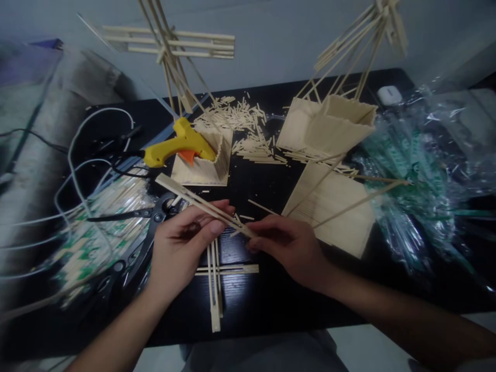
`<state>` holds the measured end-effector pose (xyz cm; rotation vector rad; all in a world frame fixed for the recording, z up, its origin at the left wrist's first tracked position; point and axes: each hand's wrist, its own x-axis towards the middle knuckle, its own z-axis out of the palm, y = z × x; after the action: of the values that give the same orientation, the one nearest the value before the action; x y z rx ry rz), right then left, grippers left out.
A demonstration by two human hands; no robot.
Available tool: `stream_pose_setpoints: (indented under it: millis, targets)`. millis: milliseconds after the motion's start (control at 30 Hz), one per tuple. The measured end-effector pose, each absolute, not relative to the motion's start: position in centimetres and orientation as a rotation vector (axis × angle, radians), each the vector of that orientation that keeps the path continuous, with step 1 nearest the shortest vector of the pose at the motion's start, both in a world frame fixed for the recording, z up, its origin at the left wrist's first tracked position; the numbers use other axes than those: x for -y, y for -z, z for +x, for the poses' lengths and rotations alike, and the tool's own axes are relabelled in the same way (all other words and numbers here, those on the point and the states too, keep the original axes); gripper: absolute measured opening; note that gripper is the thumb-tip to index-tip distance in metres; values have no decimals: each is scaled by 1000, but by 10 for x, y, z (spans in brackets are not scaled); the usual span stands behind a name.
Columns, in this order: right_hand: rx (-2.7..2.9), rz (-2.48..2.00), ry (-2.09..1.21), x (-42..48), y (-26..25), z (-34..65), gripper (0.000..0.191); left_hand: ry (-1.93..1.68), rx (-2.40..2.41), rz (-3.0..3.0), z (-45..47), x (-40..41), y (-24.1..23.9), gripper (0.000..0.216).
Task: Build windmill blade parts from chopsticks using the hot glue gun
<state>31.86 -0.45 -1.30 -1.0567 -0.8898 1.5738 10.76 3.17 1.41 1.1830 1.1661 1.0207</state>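
Note:
Between my hands, tilted above the black table, is a narrow piece made of wooden sticks [201, 202] joined side by side with gaps. My left hand [189, 232] is closed around its middle, thumb on top. The fingers of my right hand [287, 243] pinch its lower right end. Below my hands a cross-shaped piece of sticks [215, 289] lies flat on the table. A yellow glue gun [174, 142] rests in a small stick-walled box [220, 155] just beyond my left hand. Black pliers [157, 217] lie left of that hand.
Two windmill-like stick models [168, 46] [349, 51] rise at the back. Cut stick pieces [236, 119] are heaped between them. A flat wooden panel [341, 206] lies right, near plastic-wrapped bundles [406, 170]. White cables [73, 170] and packed sticks [101, 232] cover the left.

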Motion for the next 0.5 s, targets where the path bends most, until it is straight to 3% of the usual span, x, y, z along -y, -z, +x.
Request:
stream_pose_setpoints:
  millis: [500]
  targets:
    - [1050,-1095,-1502,8,14,318,22,-1084,-1176,1161,106,-28,-11,14]
